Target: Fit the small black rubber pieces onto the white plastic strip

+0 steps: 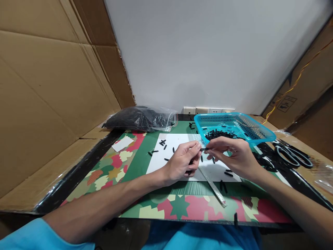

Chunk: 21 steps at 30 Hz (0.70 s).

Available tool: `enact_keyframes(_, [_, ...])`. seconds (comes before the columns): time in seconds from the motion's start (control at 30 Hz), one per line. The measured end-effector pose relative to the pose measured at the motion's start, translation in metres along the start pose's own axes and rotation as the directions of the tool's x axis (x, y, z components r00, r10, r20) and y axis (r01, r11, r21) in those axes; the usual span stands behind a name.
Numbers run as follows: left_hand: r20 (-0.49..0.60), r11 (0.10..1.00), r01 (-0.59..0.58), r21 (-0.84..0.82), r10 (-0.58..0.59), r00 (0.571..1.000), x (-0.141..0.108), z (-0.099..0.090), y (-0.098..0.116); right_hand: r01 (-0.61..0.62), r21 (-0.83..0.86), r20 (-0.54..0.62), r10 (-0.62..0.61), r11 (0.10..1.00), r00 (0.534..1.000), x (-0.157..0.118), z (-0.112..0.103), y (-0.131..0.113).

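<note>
A small black strip (204,149) is pinched at its ends by the left hand (183,159) and right hand (232,152); handling appears unfinished. Loose strips (228,174) are scattered on the paper (177,139). At 2 o'clock from the hands, more are heaped in a basket (247,130); whether finished or waiting cannot be told. At 10 o'clock, a bulging bag (135,118) is placed

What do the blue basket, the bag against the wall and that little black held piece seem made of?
Blue basket: glossy plastic, probably; it looks partly see-through, with slotted sides.
Bag: likely thin, shiny plastic film, judging by its creases and highlights.
Black piece: perhaps rubber or plastic, plain dark finish; too small to tell.
</note>
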<state>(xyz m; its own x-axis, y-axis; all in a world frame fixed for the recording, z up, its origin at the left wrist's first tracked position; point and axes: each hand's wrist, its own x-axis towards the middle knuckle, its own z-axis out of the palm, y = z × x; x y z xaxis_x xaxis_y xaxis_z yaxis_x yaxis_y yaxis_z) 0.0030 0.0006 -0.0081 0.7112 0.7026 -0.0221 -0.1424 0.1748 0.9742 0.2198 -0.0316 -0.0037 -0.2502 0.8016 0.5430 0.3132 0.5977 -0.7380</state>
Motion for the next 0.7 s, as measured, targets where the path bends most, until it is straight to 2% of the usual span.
enact_keyframes(0.7, [0.012, 0.995, -0.05, -0.082, 0.051, 0.999, 0.0006, 0.0014, 0.0015, 0.022, -0.003, 0.006, -0.022, 1.0, 1.0, 0.0007, 0.0002, -0.0015])
